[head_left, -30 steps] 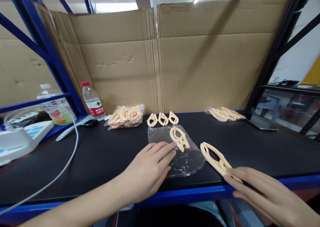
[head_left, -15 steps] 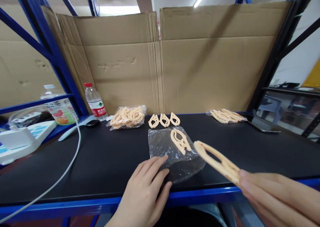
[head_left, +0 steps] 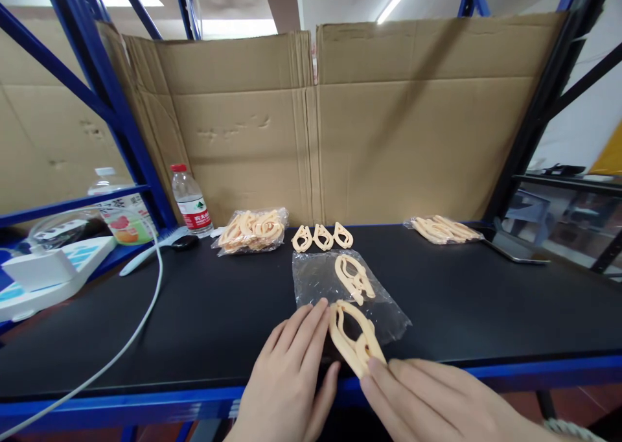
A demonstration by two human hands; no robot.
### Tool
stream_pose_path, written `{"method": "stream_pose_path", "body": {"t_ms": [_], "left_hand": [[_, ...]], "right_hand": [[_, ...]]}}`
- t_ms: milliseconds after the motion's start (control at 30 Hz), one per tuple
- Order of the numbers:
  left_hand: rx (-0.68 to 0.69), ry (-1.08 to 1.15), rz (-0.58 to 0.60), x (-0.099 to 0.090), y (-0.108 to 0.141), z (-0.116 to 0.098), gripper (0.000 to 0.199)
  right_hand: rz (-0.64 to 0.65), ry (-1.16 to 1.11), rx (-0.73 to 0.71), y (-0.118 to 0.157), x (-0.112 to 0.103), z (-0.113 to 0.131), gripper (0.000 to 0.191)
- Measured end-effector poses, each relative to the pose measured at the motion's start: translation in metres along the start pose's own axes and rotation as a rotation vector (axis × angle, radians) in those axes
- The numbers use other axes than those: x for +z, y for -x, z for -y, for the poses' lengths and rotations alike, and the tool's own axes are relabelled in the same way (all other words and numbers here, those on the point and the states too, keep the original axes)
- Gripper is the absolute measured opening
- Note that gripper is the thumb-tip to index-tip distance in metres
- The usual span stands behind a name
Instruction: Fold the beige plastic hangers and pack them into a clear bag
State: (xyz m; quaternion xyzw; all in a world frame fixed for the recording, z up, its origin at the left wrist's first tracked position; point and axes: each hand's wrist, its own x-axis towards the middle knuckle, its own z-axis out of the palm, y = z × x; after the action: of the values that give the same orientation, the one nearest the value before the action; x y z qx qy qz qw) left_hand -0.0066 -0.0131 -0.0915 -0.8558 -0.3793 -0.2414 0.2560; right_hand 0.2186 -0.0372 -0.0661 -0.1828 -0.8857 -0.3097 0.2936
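My right hand (head_left: 427,396) pinches the near end of a beige plastic folding hanger (head_left: 344,342), folded up, at the table's front edge. Its far tip reaches over the near part of a clear plastic bag (head_left: 313,277), close to my left fingertips. My left hand (head_left: 296,364) has its fingers stretched out at the bag's near left edge, thumb apart; whether they lift the film is hidden. Another folded hanger (head_left: 346,275) lies at the bag, seemingly inside it. Beyond the bag, three similar folded hangers (head_left: 323,236) form a row.
A bag of several hangers (head_left: 253,230) lies back left, another bag (head_left: 443,228) back right beside a phone-like dark slab (head_left: 515,246). A red-capped water bottle (head_left: 192,202) stands left. A white cable (head_left: 146,306) crosses the table's left side. Cardboard (head_left: 413,124) walls the back.
My right hand has brought the hanger left and inward, from right of the bag to its near edge. My left hand stays about where it was, fingers now closer together.
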Motion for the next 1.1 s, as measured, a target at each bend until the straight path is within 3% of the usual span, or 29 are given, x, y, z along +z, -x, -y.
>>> {"method": "stream_pose_path", "body": {"t_ms": [133,300,400,600,733,833,900,967,1033,1100], "left_hand": [[-0.010,0.032,0.006,0.002,0.000,0.000,0.055],[-0.029,0.081,0.002,0.001,0.000,-0.001,0.058],[-0.038,0.077,0.010,0.001,-0.001,-0.002,0.058],[-0.035,0.062,0.018,0.001,-0.001,-0.002,0.060],[-0.043,0.077,0.000,0.001,0.000,0.000,0.063],[-0.053,0.080,-0.007,0.002,0.001,-0.001,0.062],[-0.062,0.078,0.001,0.002,0.001,-0.001,0.060],[-0.077,0.080,0.025,0.002,0.001,-0.002,0.060],[-0.085,0.082,0.040,0.001,0.000,-0.002,0.060],[-0.083,0.082,0.043,0.001,0.000,-0.002,0.060]], "right_hand": [[0.020,0.055,-0.076,-0.027,0.026,-0.007,0.030],[0.228,0.037,0.000,-0.033,0.060,-0.012,0.036],[0.319,-0.004,0.063,-0.035,0.070,-0.016,0.042],[0.588,-0.111,0.017,-0.054,0.070,-0.022,0.046],[0.521,-0.143,0.037,-0.054,0.061,-0.018,0.044],[0.423,-0.171,0.184,-0.054,0.036,-0.024,0.038],[0.456,-0.279,0.276,-0.060,0.020,-0.043,0.030],[0.449,-0.309,0.387,-0.070,0.018,-0.079,0.042],[0.321,-0.263,0.399,-0.077,0.039,-0.125,0.027],[0.339,-0.206,0.405,-0.077,0.077,-0.171,0.034]]}}
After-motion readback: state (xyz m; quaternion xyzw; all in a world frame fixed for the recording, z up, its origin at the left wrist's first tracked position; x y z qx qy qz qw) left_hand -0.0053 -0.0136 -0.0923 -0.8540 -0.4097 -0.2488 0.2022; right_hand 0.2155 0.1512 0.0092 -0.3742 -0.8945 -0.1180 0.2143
